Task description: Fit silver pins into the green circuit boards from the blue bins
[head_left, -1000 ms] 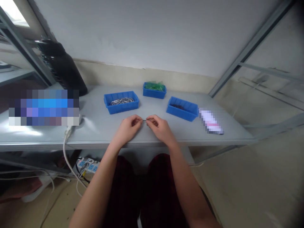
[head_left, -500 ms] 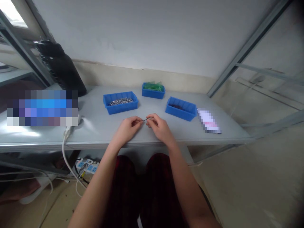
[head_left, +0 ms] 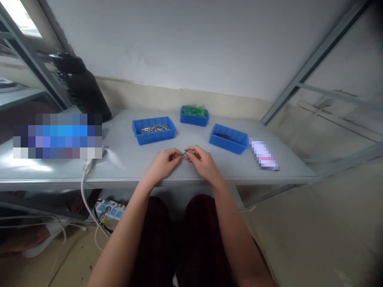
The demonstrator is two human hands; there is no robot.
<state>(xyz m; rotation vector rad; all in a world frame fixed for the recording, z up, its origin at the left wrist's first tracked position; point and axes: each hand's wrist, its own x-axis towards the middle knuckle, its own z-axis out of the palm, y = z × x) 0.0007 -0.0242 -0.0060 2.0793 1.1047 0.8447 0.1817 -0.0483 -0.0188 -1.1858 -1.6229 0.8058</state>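
Between my fingertips is a thin dark rod-like piece, held above the grey table near its front edge. My left hand pinches its left end, and my right hand pinches the right end. Both hands are almost touching. Beyond my left hand, a blue bin holds many shiny metal pins. Past my right hand is another blue bin with small dark parts inside. Behind them stands a smaller blue bin with green plastic pieces.
A large black bottle stands at the back left of the table. A blurred-out device lies at the left, near a white cable. A pixelated phone-like object lies at the right. Power strips are below.
The view has shifted slightly, so the table things appear a little further right and lower. My fingertips have come slightly closer together on the dark piece.
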